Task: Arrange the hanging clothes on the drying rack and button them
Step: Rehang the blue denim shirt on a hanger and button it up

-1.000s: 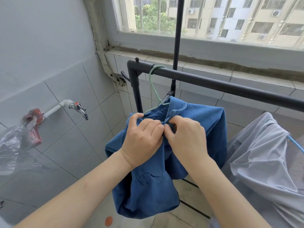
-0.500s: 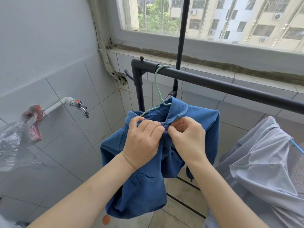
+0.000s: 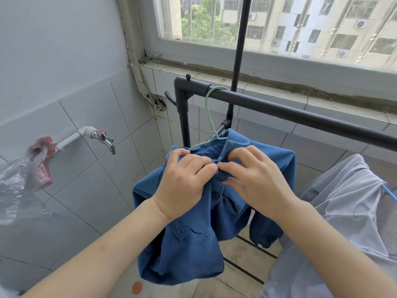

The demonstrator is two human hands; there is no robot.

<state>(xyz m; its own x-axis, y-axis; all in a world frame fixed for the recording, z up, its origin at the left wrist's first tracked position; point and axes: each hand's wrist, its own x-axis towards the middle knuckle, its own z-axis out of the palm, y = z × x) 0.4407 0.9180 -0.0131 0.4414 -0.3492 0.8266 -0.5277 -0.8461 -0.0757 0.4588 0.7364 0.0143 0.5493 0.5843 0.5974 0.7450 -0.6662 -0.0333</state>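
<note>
A blue shirt (image 3: 189, 250) hangs on a pale green hanger (image 3: 209, 117) hooked over the black drying rack bar (image 3: 300, 114). My left hand (image 3: 184, 181) pinches the shirt's left front edge just below the collar. My right hand (image 3: 255, 177) meets it there, thumb and forefinger pressed on the fabric at the top button while the other fingers spread. The button itself is hidden under my fingertips. A second button (image 3: 215, 195) shows lower on the placket.
A pale grey-lilac shirt (image 3: 348, 211) hangs to the right on a blue hanger (image 3: 390, 193). A tap (image 3: 103, 137) sticks out of the tiled left wall, with a plastic bag (image 3: 23, 179) beside it. The window sill runs behind the rack.
The view has tilted slightly. My right hand's fingers have spread wider over the collar area; both hands remain at the top button.
</note>
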